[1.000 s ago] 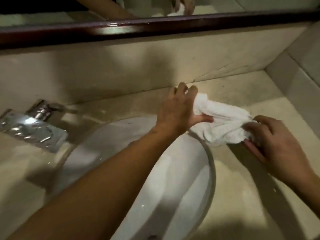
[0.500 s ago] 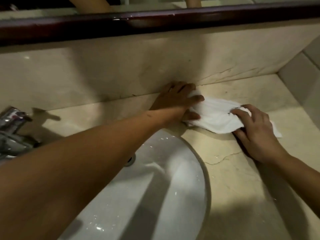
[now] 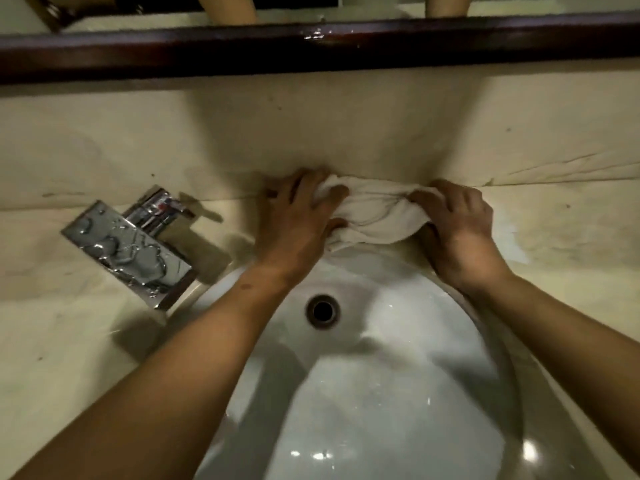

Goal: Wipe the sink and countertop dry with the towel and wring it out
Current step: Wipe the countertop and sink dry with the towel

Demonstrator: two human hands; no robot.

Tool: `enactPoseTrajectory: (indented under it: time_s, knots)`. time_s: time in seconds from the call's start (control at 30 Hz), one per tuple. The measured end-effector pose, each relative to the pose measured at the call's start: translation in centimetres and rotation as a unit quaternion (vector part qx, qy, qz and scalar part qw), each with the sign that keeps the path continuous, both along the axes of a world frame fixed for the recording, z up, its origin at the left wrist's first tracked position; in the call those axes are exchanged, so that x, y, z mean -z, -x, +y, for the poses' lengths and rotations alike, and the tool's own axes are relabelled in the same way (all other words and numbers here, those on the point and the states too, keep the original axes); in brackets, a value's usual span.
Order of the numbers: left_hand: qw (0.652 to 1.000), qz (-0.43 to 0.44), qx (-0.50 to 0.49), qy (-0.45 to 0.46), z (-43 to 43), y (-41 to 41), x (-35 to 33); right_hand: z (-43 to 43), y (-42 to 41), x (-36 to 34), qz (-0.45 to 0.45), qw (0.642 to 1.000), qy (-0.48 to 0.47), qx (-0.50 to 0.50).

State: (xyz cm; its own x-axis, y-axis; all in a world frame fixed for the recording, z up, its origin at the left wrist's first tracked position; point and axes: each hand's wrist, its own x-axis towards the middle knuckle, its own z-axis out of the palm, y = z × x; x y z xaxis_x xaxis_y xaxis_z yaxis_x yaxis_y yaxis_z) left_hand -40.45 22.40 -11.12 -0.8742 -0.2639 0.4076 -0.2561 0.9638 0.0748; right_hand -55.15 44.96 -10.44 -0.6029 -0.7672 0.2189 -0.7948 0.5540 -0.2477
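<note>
A bunched white towel (image 3: 375, 211) lies on the beige stone countertop (image 3: 561, 237), on the narrow strip between the backsplash and the far rim of the white oval sink (image 3: 374, 393). My left hand (image 3: 299, 220) grips its left end with curled fingers and thumb. My right hand (image 3: 457, 226) grips the right end the same way. Both hands press the cloth against the foot of the backsplash. Water drops glint in the basin around the drain (image 3: 322, 310).
A wet chrome faucet (image 3: 135, 244) stands on the counter to the left of the sink. A dark wooden mirror frame (image 3: 311, 46) runs across the top above the backsplash. The counter spreads out to the left and right of the basin.
Both hands have slid the towel leftward along the back of the counter, from the right of the sink to behind its far rim. The towel is more bunched, and the view has swung left.
</note>
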Motion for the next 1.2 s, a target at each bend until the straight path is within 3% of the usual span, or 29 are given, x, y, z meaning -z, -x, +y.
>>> enactPoseTrajectory:
  time_s: [0.13, 0.23, 0.33, 0.43, 0.53, 0.8, 0.97, 1.07, 1.2]
  knots:
    - [0.995, 0.06, -0.076, -0.024, -2.3, -2.5, -0.1, -4.1, -2.0, 0.2, -0.016, 0.999, 0.04, -0.021]
    - [0.986, 0.118, -0.112, 0.023, -3.9, -3.7, -0.7, -6.6, -3.4, -0.1, -0.043, 0.995, 0.082, -0.037]
    - [0.987, 0.096, -0.126, 0.025, -5.0, -5.3, 0.2, -8.2, -4.0, 0.1, -0.031, 0.996, 0.065, -0.048]
    - [0.988, 0.099, -0.119, 0.003, -5.9, -6.3, 1.5, -8.4, -3.6, 0.4, 0.022, 0.997, 0.001, -0.074]
    - [0.988, 0.092, -0.117, -0.032, -5.9, -6.4, 1.4, -8.6, -3.3, 0.3, 0.018, 0.996, -0.007, -0.084]
    - [0.993, 0.06, -0.104, -0.019, -5.2, -7.4, 1.0, -9.2, -3.9, -1.2, -0.077, 0.993, -0.045, -0.079]
    - [0.997, 0.004, -0.059, -0.05, -3.6, -10.9, 0.2, -6.7, -4.1, -2.3, -0.1, 0.975, -0.102, -0.173]
    - [0.996, 0.032, -0.045, -0.077, -3.0, -11.0, -0.8, -5.2, -3.8, -3.4, -0.098, 0.971, -0.088, -0.197]
    - [0.993, 0.089, -0.044, -0.065, -3.1, -7.5, -2.0, -4.9, -2.0, -4.8, -0.028, 0.989, -0.021, -0.141]
